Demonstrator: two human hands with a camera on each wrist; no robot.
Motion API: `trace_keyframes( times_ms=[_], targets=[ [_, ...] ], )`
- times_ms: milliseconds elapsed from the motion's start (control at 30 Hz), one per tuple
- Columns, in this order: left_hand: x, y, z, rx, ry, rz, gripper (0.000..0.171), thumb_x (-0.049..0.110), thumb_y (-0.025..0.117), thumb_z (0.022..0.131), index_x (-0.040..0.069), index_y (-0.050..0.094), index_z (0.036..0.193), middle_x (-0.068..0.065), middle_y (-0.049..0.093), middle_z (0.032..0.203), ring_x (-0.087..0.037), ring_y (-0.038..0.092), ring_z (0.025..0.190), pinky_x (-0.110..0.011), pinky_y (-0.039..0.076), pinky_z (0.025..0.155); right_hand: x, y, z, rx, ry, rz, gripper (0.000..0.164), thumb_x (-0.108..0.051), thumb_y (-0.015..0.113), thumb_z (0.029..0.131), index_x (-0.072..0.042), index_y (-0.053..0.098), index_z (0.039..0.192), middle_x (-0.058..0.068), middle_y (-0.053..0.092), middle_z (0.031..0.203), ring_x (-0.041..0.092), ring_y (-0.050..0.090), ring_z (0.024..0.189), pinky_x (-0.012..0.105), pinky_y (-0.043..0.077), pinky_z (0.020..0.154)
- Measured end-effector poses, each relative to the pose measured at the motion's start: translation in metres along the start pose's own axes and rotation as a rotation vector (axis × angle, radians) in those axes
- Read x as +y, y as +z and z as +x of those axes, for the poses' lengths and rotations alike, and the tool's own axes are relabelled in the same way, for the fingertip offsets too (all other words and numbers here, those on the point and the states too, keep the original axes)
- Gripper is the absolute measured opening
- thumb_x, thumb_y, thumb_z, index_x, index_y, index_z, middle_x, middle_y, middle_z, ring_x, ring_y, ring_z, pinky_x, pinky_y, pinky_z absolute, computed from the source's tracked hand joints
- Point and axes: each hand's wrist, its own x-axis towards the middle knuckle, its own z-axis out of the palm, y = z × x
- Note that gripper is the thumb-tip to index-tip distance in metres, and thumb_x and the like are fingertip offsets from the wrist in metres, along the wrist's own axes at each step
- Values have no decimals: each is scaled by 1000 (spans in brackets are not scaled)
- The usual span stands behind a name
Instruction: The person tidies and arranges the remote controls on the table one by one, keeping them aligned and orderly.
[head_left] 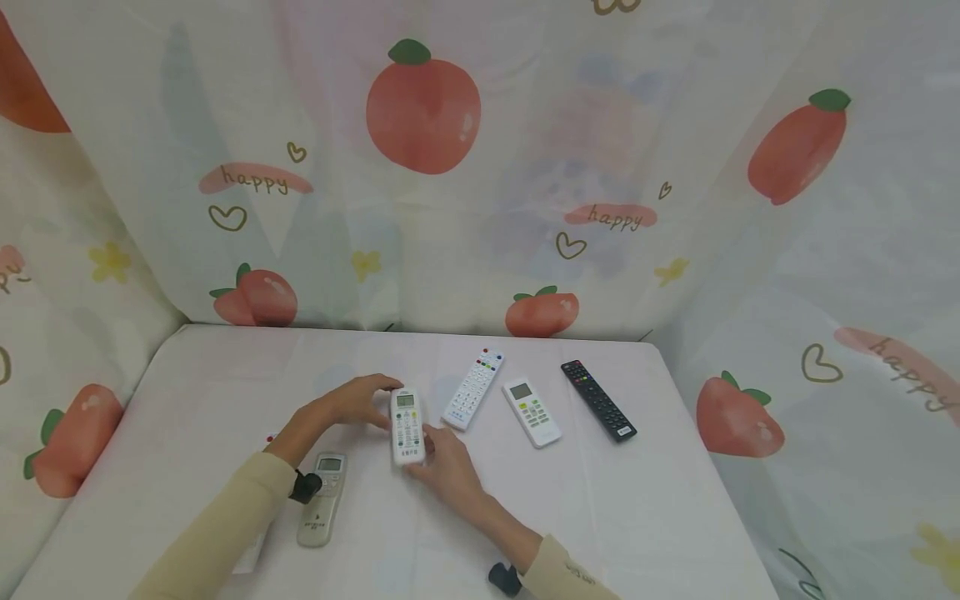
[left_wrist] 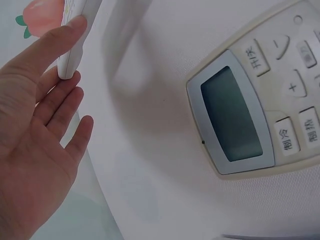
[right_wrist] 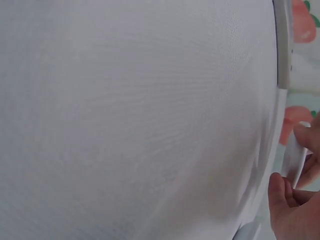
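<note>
A white air-conditioner remote (head_left: 407,427) with a small grey screen is held by both hands near the middle of the table, its button face turned up to the head camera. My left hand (head_left: 360,402) pinches its upper end; in the left wrist view the thumb (left_wrist: 75,27) lies along one edge of the remote (left_wrist: 74,57), fingertips against the underside. Lower down, my right hand (head_left: 453,475) grips the right side and bottom end. The right wrist view shows the remote (right_wrist: 294,159) between fingers at the right edge. A beige remote (head_left: 321,508) lies beside my left wrist.
To the right lie a white remote with coloured buttons (head_left: 474,389), a white remote with a screen (head_left: 532,412) and a black remote (head_left: 598,400). Another white remote (head_left: 251,557) is mostly hidden under the left sleeve. Printed cloth walls (head_left: 465,250) stand behind and beside the table.
</note>
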Motion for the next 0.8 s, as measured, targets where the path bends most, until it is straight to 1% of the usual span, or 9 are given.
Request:
trace_keyframes(
  times_ms=[133, 233, 433, 600, 800],
  targets=[
    [4, -1, -4, -8, 40, -4, 72, 17, 87, 77, 2, 54, 139, -17, 56, 138, -37, 48, 131, -54, 37, 108, -1, 0, -5, -4, 10, 8, 68, -19, 86, 79, 3, 55, 135, -1, 59, 102, 12, 55, 87, 23, 48, 73],
    [7, -1, -7, -16, 44, -18, 72, 17, 88, 77, 3, 55, 139, -15, 56, 138, -37, 47, 131, -54, 37, 109, -3, 0, -8, -12, 22, 23, 69, -19, 86, 79, 3, 55, 136, -2, 58, 100, 11, 54, 86, 23, 48, 73],
    [9, 2, -11, -38, 67, -2, 71, 16, 87, 77, 4, 55, 139, -14, 56, 138, -35, 47, 132, -51, 37, 109, -6, 0, -16, -36, 47, 38, 70, -21, 86, 79, 3, 54, 136, -4, 57, 99, 9, 53, 86, 24, 48, 74],
    [11, 4, -16, -57, 65, 3, 71, 16, 87, 77, 5, 55, 140, -13, 55, 140, -35, 45, 134, -51, 37, 109, -9, 1, -22, -46, 58, 33, 70, -22, 86, 78, 4, 55, 135, -5, 56, 95, 9, 51, 83, 23, 47, 70],
    [12, 9, -21, -80, 46, 27, 71, 17, 87, 77, 8, 56, 140, -12, 53, 143, -35, 43, 136, -52, 36, 110, -11, 2, -30, -61, 67, 16, 71, -23, 86, 78, 5, 54, 136, -6, 55, 93, 8, 51, 82, 22, 47, 69]
  ],
)
